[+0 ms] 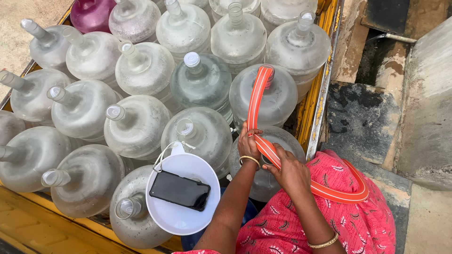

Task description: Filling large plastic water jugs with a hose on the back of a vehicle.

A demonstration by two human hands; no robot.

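Orange striped hose runs from one large clear water jug's mouth down past another jug. Both hands, left hand and right hand, have fingers pinching it. Nearby, a black phone lies in a white funnel.

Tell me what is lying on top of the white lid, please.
A black phone lies flat, screen up, on the white lid. What the lid covers underneath is hidden.

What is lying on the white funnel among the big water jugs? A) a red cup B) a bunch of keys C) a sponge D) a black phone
D: a flat black phone rests on the white funnel, which sits among the water jugs.
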